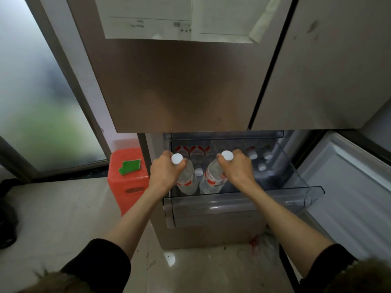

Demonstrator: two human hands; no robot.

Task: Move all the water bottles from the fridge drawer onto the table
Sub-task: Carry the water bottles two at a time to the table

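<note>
A: What do the bottles look like?

B: Clear plastic, white screw caps, a red-and-white label round the middle. The left hand (165,172) grips one bottle (187,180) by its neck, fingers curled under the cap, just left of the frame's centre. The right hand (236,168) grips a second bottle (212,179) the same way, just right of centre.

A: Are the two upright?

B: No, tilted. Their caps lean apart and their bases come near each other low in the fridge drawer (232,205), close behind its clear front wall.

A: Are they lifted free of the drawer?

B: Their lower ends sit inside the drawer's outline; whether they touch its floor I cannot tell.

A: What else is in the drawer?

B: One white cap (198,171) shows between the two held bottles. A cluster of more caps (261,159) stands right of centre, beyond the right hand. Red labels (191,151) line the back wall.

A: And around the fridge?

B: The drawer is pulled out under a brown metallic door panel (179,85) that fills the upper middle. At left centre an orange plastic stool (128,176) stands beside the fridge with a green cloth (129,167) on top. Frosted glass (38,102) fills the left edge, pale floor tiles (63,212) the lower left. Dark sleeves (101,265) cover both forearms at the bottom.
</note>
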